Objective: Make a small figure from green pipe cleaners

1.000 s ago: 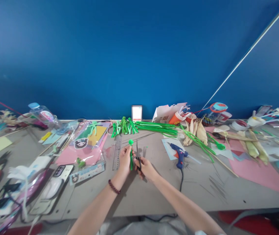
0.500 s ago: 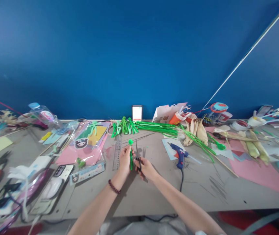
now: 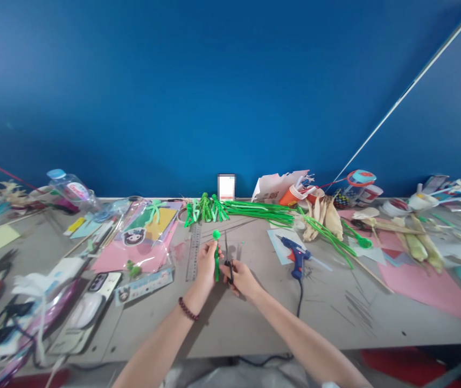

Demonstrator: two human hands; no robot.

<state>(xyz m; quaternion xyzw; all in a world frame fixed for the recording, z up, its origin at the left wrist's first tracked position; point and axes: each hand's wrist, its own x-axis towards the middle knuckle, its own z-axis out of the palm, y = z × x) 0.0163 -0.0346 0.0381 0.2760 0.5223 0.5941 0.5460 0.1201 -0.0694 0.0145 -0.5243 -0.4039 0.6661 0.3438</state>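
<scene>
My left hand (image 3: pixel 207 261) is closed round a green pipe cleaner (image 3: pixel 216 264) with a round, coiled green top, held upright over the table. A pair of dark scissors (image 3: pixel 229 264) is in my right hand (image 3: pixel 242 278), blades pointing away from me, just right of the pipe cleaner and apart from it. Behind my hands lie several bent green pipe-cleaner pieces (image 3: pixel 205 207) and a bundle of straight green pipe cleaners (image 3: pixel 260 211). A clear ruler (image 3: pixel 194 252) rests to the left of my left hand.
On the right lies a blue glue gun (image 3: pixel 298 255) with its cord running to the front edge. Dried husks (image 3: pixel 333 218) and pink paper (image 3: pixel 428 291) are farther right. Left are a bag of coloured paper (image 3: pixel 125 256), a phone (image 3: pixel 87 312) and a plastic bottle (image 3: pixel 71 188).
Almost nothing differs. Both hands keep their places, with the pipe cleaner and scissors held as before.
</scene>
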